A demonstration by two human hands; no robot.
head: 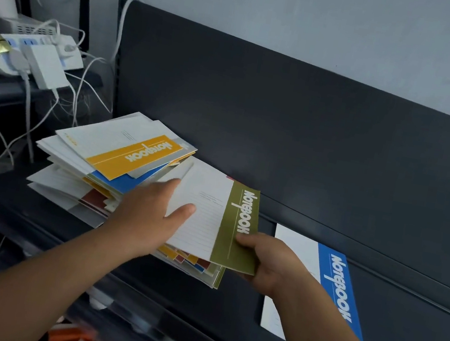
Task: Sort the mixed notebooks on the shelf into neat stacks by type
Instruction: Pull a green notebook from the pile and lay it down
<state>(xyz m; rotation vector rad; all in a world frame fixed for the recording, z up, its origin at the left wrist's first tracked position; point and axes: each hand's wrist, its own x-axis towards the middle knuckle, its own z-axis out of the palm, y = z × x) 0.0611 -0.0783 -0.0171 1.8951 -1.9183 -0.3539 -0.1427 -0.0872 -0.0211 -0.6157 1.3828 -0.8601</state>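
Head view, the only one.

Your right hand [270, 264] pinches the green notebook [209, 218] at its near right corner. The thumb lies on top of the coloured band and the other fingers are hidden beneath. Your left hand [147, 217] lies flat on the white part of the same cover, fingers straight, thumb spread, gripping nothing.

The green notebook sits on the low right part of the mixed pile [103, 177]. Beside it is a taller, skewed heap topped by a yellow notebook [131, 154]. Well to the right, one blue notebook [330, 280] lies alone on the dark shelf [404, 334], partly behind your right forearm.

Likely step: taking the green one off the pile.

- As it lies, your left palm pins the very book you want. Shift it onto the covers beneath.
- Raise the near edge first, then draw it out. The covers look smooth and may drag their neighbours along.
- No green stack shows yet. Start one between the pile and the blue notebook, edges square, band turned the same way.
- Keep clear of the loose cables [28, 107] left of the pile.
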